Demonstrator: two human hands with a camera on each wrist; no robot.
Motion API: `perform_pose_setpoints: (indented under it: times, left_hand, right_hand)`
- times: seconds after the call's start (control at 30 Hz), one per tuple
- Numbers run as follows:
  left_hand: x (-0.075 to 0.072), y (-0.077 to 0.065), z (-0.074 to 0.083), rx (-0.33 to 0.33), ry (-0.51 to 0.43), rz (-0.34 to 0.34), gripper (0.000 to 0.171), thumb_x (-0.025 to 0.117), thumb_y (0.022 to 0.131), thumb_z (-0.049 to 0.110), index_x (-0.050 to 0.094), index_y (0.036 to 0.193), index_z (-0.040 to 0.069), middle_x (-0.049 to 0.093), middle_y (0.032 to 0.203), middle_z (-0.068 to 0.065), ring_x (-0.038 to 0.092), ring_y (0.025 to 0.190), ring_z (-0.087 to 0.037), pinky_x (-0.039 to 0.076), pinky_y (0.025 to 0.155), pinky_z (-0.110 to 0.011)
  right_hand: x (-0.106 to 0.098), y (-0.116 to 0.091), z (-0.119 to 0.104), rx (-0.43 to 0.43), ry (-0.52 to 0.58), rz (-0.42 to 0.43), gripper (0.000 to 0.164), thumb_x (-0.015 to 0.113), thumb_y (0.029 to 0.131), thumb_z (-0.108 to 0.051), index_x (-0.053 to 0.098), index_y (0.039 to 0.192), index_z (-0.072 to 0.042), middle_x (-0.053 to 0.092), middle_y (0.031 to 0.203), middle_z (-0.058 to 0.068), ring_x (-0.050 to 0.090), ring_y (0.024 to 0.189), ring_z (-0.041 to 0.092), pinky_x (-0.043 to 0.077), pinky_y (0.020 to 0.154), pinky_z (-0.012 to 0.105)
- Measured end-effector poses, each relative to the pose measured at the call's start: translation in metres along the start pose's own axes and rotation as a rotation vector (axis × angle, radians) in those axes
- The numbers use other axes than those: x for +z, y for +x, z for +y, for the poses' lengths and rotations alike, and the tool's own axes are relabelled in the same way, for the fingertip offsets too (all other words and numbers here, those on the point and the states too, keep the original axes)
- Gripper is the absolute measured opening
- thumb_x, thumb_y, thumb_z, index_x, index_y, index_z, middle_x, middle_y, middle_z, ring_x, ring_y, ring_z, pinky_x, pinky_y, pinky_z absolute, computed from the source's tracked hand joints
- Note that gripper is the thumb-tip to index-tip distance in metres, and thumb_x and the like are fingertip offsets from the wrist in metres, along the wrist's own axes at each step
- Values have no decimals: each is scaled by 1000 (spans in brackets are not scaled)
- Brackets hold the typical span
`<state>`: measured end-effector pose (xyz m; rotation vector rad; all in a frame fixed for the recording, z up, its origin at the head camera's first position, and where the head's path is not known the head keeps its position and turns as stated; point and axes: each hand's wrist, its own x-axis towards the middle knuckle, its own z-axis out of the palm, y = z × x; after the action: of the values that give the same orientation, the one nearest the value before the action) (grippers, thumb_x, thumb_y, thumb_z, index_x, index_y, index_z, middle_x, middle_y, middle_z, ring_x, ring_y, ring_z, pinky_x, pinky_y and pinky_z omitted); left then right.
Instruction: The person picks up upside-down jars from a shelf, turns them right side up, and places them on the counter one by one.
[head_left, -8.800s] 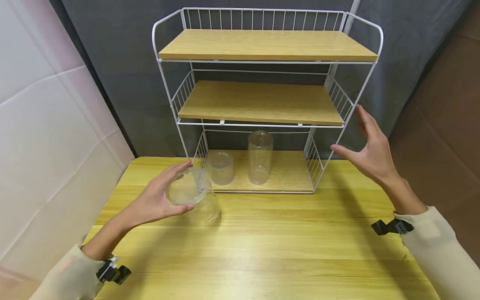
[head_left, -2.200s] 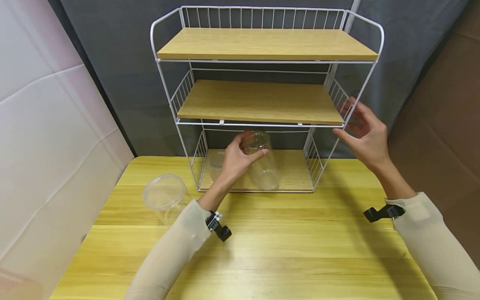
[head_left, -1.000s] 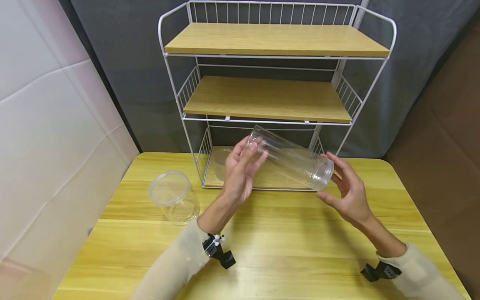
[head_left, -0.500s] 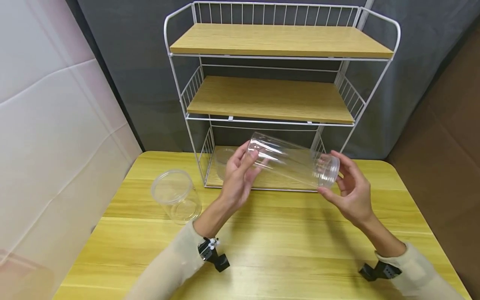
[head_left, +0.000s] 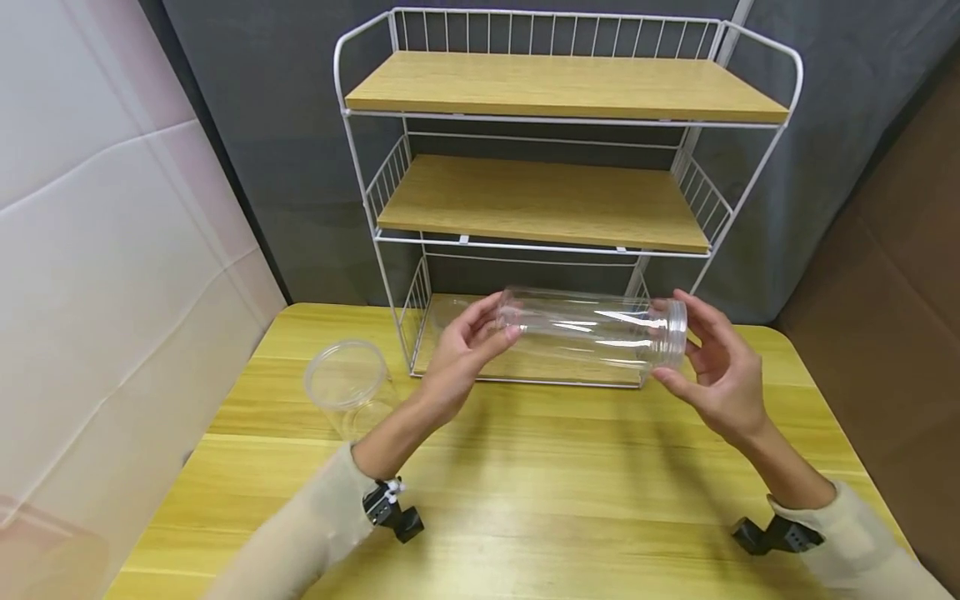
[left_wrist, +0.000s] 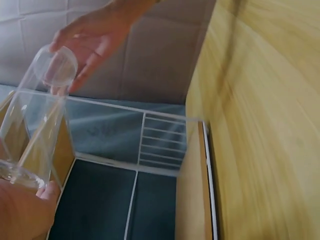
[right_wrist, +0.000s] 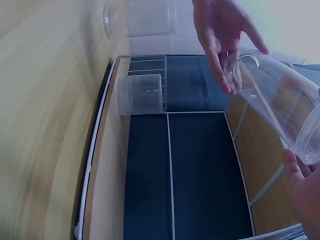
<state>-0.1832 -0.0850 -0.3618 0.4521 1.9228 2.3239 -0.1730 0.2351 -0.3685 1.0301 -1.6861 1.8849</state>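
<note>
A tall clear jar (head_left: 585,329) lies level in the air, held between both hands in front of the rack's bottom shelf. My left hand (head_left: 459,358) grips its left end, thumb at the front. At the other end, which has a ridged rim, my right hand (head_left: 722,371) holds it between thumb and fingers. The right wrist view shows a short clear jar (right_wrist: 142,94) upright on the bottom shelf; in the head view the left hand partly hides it. A wider clear jar (head_left: 347,377) stands on the table to the left, its lower part behind the left forearm.
The white wire rack (head_left: 543,243) with three wooden shelves stands at the back of the table (head_left: 540,500). Its middle shelf (head_left: 540,200) sits just above and behind the held jar. A white wall panel (head_left: 127,250) borders the left, a brown one (head_left: 885,250) the right.
The left hand set the wide jar on the table, then lifted the tall jar off the bottom shelf. The right hand left the rack and took the jar's other end. The jar has turned from slanted to level.
</note>
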Motion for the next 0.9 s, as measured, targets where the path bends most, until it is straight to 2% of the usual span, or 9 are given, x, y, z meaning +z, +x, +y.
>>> perform_pose_setpoints:
  times: [0.1, 0.23, 0.37, 0.47, 0.57, 0.7, 0.8, 0.9]
  left_hand:
    - [-7, -3, 6, 58, 121, -16, 66, 69, 100, 7, 40, 160, 3, 50, 158, -15, 48, 148, -30, 45, 118, -27]
    - [-19, -4, 18, 177, 249, -47, 74, 73, 96, 1, 37, 162, 3, 48, 160, -15, 46, 149, -30, 42, 122, -29]
    - [-35, -5, 35, 298, 441, 12, 81, 81, 91, 2, 40, 161, 5, 51, 159, -10, 48, 147, -25, 42, 122, -30]
    - [-46, -6, 47, 369, 534, 69, 83, 84, 88, 2, 42, 160, 3, 52, 157, -10, 50, 145, -23, 42, 122, -30]
    - [-56, -7, 59, 432, 575, 132, 81, 85, 87, -1, 45, 157, 0, 54, 153, -14, 52, 143, -23, 42, 123, -31]
    - [-73, -9, 72, 500, 581, 242, 77, 84, 86, -5, 48, 154, -3, 58, 148, -17, 56, 139, -24, 44, 122, -33]
    - [-86, -10, 80, 521, 562, 322, 71, 82, 87, -6, 52, 152, -2, 61, 145, -15, 58, 136, -26, 46, 120, -34]
    - [-96, -10, 88, 511, 555, 382, 69, 82, 88, -4, 54, 151, 3, 62, 142, -8, 59, 135, -24, 46, 120, -34]
  right_hand:
    - [-4, 3, -3, 5, -15, -12, 87, 62, 63, 38, 42, 147, 23, 62, 141, 23, 64, 129, 29, 54, 108, 34]
    - [-12, 6, -8, 7, -75, -23, 88, 63, 61, 38, 44, 146, 23, 61, 142, 20, 62, 129, 27, 55, 108, 30]
    - [-22, 8, -12, 11, -140, -28, 89, 65, 58, 38, 47, 144, 23, 61, 142, 16, 61, 126, 24, 54, 107, 24]
    - [-29, 10, -15, 12, -156, -33, 89, 66, 56, 39, 48, 142, 23, 62, 140, 16, 61, 124, 24, 53, 107, 24]
    - [-36, 12, -16, 7, -167, -48, 89, 68, 55, 39, 50, 140, 25, 63, 138, 17, 61, 123, 25, 54, 106, 23]
    - [-45, 15, -16, 1, -203, -98, 87, 73, 55, 36, 51, 139, 25, 63, 138, 18, 61, 120, 24, 56, 103, 21]
    - [-51, 16, -17, 3, -250, -148, 86, 80, 57, 32, 52, 138, 25, 64, 138, 17, 62, 119, 22, 56, 102, 19]
    - [-59, 15, -17, 2, -376, -207, 89, 86, 55, 28, 55, 138, 22, 65, 137, 14, 63, 118, 18, 55, 102, 18]
